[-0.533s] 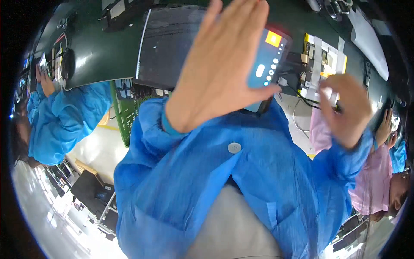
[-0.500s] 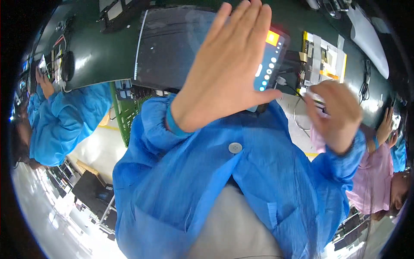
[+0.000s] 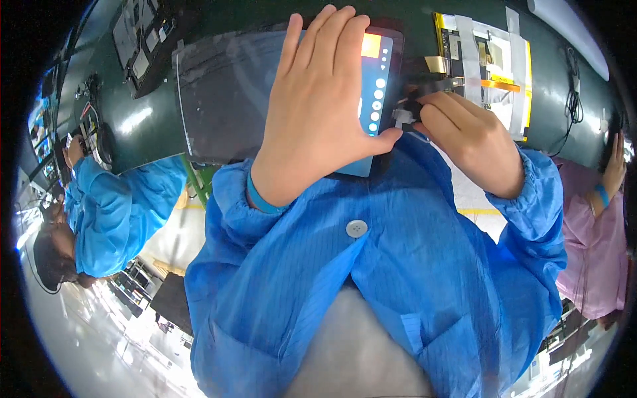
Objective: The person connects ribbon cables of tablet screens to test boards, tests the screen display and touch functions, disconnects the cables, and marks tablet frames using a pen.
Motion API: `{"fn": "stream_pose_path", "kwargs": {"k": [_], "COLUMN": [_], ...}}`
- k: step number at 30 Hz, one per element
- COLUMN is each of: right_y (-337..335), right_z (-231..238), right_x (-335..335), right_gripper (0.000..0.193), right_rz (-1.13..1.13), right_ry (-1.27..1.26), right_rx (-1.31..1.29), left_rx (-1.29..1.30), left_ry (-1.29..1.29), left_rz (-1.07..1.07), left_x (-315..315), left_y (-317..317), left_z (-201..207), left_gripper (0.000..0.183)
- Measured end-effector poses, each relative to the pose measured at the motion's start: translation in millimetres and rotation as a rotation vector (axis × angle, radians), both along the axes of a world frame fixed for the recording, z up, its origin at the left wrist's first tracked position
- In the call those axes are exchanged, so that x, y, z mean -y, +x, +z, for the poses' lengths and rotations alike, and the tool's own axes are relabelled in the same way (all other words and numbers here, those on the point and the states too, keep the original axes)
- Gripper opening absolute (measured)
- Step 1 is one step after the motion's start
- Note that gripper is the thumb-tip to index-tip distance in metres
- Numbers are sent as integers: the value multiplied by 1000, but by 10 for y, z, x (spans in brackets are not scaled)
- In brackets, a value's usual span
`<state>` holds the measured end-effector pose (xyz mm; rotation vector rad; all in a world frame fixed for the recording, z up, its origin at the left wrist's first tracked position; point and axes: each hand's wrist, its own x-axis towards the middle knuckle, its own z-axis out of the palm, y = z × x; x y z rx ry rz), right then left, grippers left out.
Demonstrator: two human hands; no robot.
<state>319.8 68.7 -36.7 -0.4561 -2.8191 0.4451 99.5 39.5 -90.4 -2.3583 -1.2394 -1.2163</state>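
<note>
My left hand [image 3: 318, 109] lies flat, fingers stretched out, across a tablet [image 3: 376, 60] whose lit screen shows an orange block and a column of round icons. Part of the screen is hidden beneath the palm. Under and left of the wrist spreads a dark sheet-like panel [image 3: 219, 93]. At the tablet's right edge, my right hand [image 3: 468, 136] pinches a small dark connector [image 3: 410, 107] between thumb and fingers. A whitish plug piece [image 3: 402, 118] sits right by the fingertips. Whether it joins the tablet cannot be made out.
Right of the tablet lies a taped electronics assembly [image 3: 494, 73] with yellow edges and an orange flat cable. A coiled black cable [image 3: 574, 99] is farther right. Dark frame parts [image 3: 142, 43] lie at the far left. Co-workers in blue [image 3: 123, 205] and pink [image 3: 590, 232] sit on either side.
My right hand has come left to the tablet's edge and now pinches a connector there. The left hand stays flat on the tablet. The whole view has shifted somewhat.
</note>
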Motion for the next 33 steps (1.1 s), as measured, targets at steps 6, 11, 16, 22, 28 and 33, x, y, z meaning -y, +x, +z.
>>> {"fn": "stream_pose_path", "kwargs": {"k": [6, 11, 16, 22, 28, 33], "right_y": [8, 145, 211, 243, 81, -46], "right_z": [46, 110, 198, 186, 242, 83], "right_x": [-56, -33, 130, 156, 98, 314], "right_gripper": [20, 22, 20, 10, 8, 19], "right_rz": [94, 112, 22, -148, -175, -419], "right_ry": [-22, -135, -518, -1149, -965, -366], "right_rx": [18, 99, -296, -314, -278, -209], "left_rx": [-33, -77, -93, -51, 269, 489], "left_ry": [-705, -827, -798, -559, -578, -744], "left_rz": [262, 242, 240, 374, 796, 560], "left_x": [243, 237, 295, 523, 900, 921], "left_y": [189, 170, 90, -425, -1241, -1457], "left_z": [705, 692, 678, 903, 712, 441], "left_gripper": [81, 109, 112, 89, 57, 53]}}
